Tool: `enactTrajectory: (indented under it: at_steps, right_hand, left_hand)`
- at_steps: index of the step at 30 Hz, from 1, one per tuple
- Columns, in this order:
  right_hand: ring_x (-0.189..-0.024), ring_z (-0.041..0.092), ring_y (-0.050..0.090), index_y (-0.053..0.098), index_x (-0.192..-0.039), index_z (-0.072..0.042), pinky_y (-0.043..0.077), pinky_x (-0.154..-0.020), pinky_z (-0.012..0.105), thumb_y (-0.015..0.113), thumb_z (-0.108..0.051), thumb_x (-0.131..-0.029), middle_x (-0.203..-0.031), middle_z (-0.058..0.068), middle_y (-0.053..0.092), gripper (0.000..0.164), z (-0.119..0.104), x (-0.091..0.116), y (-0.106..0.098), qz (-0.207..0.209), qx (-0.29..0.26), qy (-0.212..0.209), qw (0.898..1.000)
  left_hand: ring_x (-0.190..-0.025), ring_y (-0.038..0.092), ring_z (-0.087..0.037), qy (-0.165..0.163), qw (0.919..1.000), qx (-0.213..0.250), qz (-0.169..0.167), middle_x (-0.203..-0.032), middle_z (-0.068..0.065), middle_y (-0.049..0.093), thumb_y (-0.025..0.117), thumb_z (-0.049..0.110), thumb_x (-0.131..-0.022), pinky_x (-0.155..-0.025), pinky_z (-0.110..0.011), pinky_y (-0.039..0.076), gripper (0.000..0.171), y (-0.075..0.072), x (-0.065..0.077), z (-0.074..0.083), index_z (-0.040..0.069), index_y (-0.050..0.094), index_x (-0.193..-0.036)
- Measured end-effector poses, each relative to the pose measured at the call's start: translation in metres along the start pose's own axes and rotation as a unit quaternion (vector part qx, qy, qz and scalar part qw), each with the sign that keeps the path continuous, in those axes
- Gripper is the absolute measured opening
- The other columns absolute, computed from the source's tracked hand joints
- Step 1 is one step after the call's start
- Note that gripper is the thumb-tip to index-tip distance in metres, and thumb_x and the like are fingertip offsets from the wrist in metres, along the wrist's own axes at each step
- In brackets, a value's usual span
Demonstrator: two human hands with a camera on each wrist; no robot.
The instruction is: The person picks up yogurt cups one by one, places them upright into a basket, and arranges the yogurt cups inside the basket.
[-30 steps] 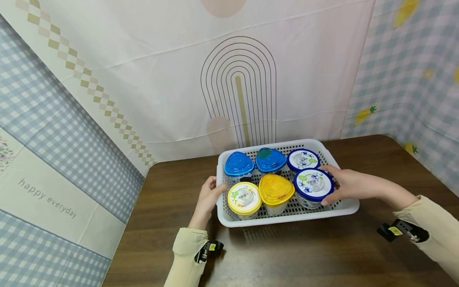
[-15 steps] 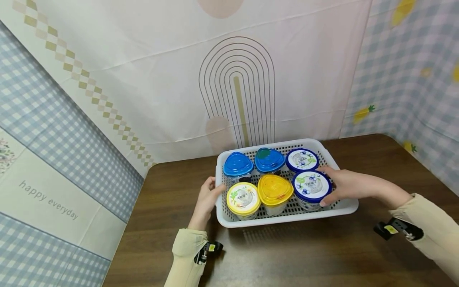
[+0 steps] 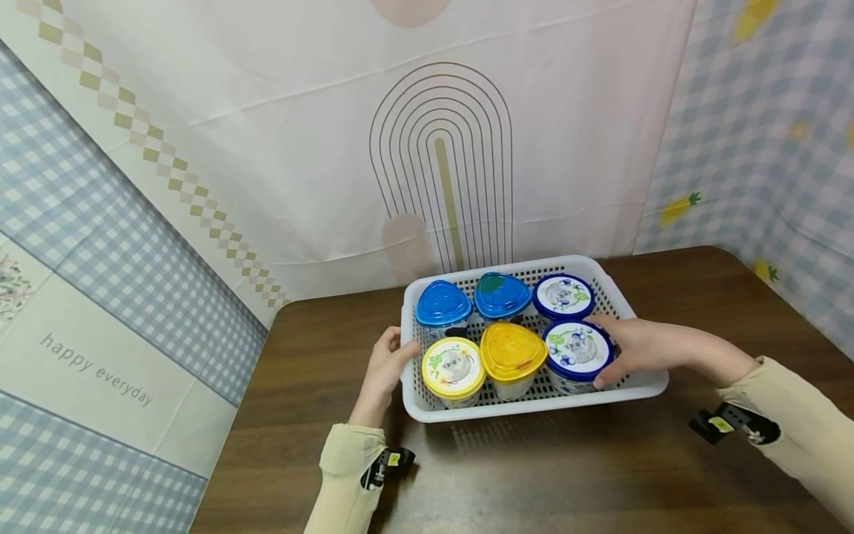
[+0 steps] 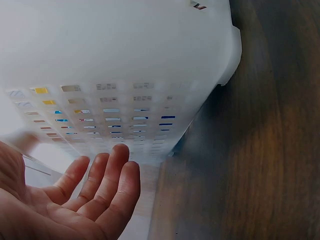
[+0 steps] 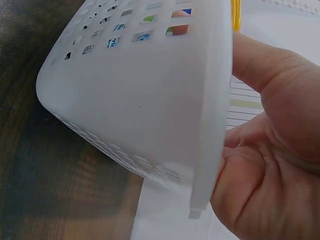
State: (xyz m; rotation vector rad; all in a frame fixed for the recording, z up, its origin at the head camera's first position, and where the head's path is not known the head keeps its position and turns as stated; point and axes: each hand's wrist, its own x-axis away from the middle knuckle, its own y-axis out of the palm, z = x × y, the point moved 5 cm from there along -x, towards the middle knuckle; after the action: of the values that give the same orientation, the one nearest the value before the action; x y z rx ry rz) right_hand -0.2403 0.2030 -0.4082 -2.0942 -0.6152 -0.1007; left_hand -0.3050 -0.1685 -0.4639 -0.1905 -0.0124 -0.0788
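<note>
A white plastic basket (image 3: pixel 534 409) with lidded tubs in it sits on the table. At its right front, my right hand (image 3: pixel 637 348) grips a round tub with a dark-blue rim and a white printed lid (image 3: pixel 577 348), its thumb and fingers around the tub's right side. In the right wrist view the basket wall hides the held tub. My left hand (image 3: pixel 388 363) holds the basket's left rim, thumb over the edge; in the left wrist view its fingers (image 4: pixel 120 190) lie loosely curled outside the wall. Left of the held tub stands a yellow-lidded tub (image 3: pixel 512 352).
Also in the basket are a yellow-rimmed round tub (image 3: pixel 454 368), two blue rounded-triangular lidded tubs (image 3: pixel 443 302) and another dark-blue-rimmed tub (image 3: pixel 563 295). A brown wooden table (image 3: pixel 320 356) lies beneath, and a printed cloth (image 3: pixel 320 185) hangs behind it.
My right hand has shifted slightly left with the blue-rimmed tub, which now sits lower and closer to the yellow-lidded tub. The left hand and the basket have stayed in place.
</note>
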Motion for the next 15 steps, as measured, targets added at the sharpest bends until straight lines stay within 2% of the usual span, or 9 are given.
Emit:
enactTrajectory:
  at_steps: [15]
  right_hand:
    - [-0.12,0.043,0.051,0.023,-0.146,0.016,0.042,-0.1,0.062,0.091,-0.032,-0.073,-0.135,0.034,0.049,0.111,-0.0015,-0.0017,0.0001,-0.001,-0.002,-0.001,1.0]
  left_hand:
    - [-0.09,0.063,-0.022,-0.006,1.0,-0.002,-0.001,-0.111,-0.015,0.068,0.063,0.012,-0.088,-0.077,-0.034,0.054,0.031,0.0003,-0.0003,0.0004,0.002,0.058,-0.116]
